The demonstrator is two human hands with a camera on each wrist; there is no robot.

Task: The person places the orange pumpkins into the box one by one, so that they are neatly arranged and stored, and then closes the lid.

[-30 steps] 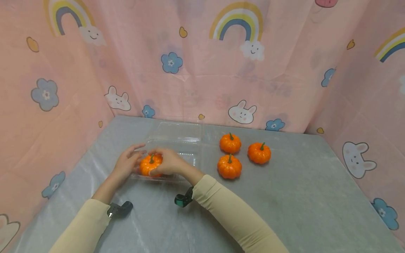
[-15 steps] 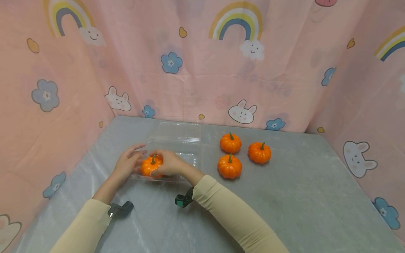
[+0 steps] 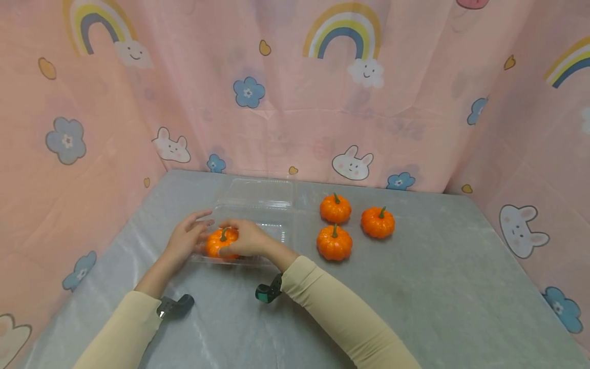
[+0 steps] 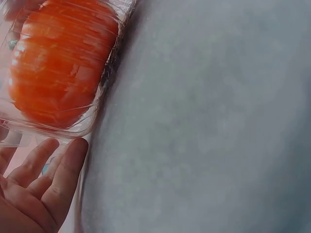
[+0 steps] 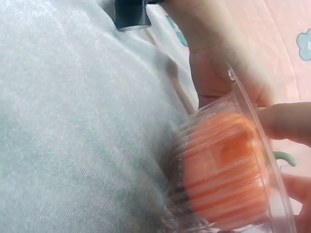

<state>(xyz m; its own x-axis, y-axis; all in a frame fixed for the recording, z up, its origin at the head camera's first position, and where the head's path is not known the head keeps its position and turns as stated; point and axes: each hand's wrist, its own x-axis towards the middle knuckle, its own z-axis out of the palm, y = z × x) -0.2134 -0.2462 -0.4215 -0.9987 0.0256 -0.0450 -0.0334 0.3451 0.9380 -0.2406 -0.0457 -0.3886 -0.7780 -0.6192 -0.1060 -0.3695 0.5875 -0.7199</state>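
In the head view, a small orange pumpkin (image 3: 214,245) with a green stem sits in the left end of a clear plastic clamshell box (image 3: 278,233). My right hand (image 3: 246,239) reaches in from the right and holds the pumpkin between thumb and fingers. Beside the box's left end is my left hand (image 3: 181,241), its fingers extended and touching or almost touching the wall. The left wrist view shows the pumpkin (image 4: 60,73) through the ribbed plastic, with fingertips (image 4: 75,148) at the box corner. Through the wall, the right wrist view also shows the pumpkin (image 5: 226,170).
The box's clear lid (image 3: 262,192) lies folded back behind it. Three more orange pumpkins stand to the right: a rear one (image 3: 335,209), a front one (image 3: 334,243) and a right one (image 3: 378,223). A grey cloth (image 3: 415,297) covers the table, with a pink printed curtain (image 3: 286,133) behind.
The pumpkin in the box has shifted very slightly to the right, with my right hand still on it. My left hand and the other pumpkins have stayed in place.
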